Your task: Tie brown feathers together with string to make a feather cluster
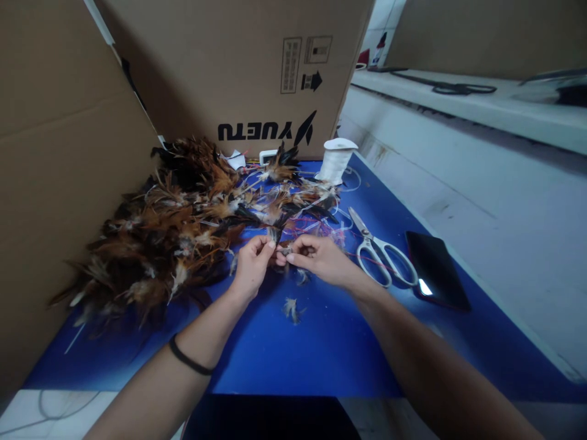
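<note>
Closest in, there's a black band [189, 357] around the left forearm and a scrap of loose grey down [291, 310] on the blue tabletop [298, 360], just this side of the hands. Left hand [254, 261] has thumb and forefinger pinching a dark feather tuft [275, 232], which pokes up past the fingertips with its long axis pointing pretty much away from the person. So the left is the nearer hand, and the right hand [318, 260] sits just to the right, fingertips closed in on some grey fluff [286, 250]. Can't tell if that's part of the same tuft, fingers are in the way. Right of that hand are scissors [383, 250], blades aimed away, with a black smartphone [438, 269] just beside the handles. A big brown-and-black feather heap [151, 244] sprawls off left, then a white cord spool [337, 162], and finally a YUETU cardboard box [257, 73], lettering upside down.
</note>
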The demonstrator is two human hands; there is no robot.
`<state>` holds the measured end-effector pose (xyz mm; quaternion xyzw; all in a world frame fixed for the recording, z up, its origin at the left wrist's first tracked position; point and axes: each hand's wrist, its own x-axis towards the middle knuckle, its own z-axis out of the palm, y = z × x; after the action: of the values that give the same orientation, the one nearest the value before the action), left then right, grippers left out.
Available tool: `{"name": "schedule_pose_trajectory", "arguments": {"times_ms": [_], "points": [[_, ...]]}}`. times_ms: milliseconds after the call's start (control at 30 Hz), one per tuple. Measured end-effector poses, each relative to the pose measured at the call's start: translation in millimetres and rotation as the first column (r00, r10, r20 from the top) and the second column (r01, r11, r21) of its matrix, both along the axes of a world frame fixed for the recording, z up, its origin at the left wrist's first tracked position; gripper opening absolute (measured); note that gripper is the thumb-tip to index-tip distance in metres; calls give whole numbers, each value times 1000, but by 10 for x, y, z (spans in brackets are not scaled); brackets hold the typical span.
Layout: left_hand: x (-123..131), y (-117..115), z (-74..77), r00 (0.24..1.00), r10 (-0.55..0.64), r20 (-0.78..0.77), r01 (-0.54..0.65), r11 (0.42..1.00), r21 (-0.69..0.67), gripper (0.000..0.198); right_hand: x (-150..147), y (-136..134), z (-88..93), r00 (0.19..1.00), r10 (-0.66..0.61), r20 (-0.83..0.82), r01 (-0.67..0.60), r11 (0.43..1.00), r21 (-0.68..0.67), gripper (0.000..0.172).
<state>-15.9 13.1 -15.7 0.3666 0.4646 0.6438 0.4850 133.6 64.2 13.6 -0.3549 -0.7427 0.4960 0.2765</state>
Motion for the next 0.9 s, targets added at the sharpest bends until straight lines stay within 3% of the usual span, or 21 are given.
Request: {"name": "schedule_pose_trajectory", "arguments": {"times_ms": [267, 500, 633, 767, 900], "points": [[-22, 18, 23, 998, 69, 10, -69, 998, 6, 24, 81, 73, -6, 999, -19, -46, 17, 999, -47, 19], [-43, 31, 14, 994, 105, 10, -105, 994, 23, 24, 112, 104, 4, 1000, -17, -21, 18, 999, 29, 17], [-62, 50, 24, 985, 172, 33, -173, 984, 31, 23, 137, 129, -17, 988, -77, 137, 53, 984, 170, 12], [-82, 66, 32, 972, 223, 78, -227, 973, 50, 23, 157, 125, -16, 914, -174, 367, 15, 918, 397, 11], [-88, 63, 36, 968, 241, 74, -246, 967, 61, 23, 191, 121, 26, 851, -279, 445, 20, 864, 503, 13]]}}
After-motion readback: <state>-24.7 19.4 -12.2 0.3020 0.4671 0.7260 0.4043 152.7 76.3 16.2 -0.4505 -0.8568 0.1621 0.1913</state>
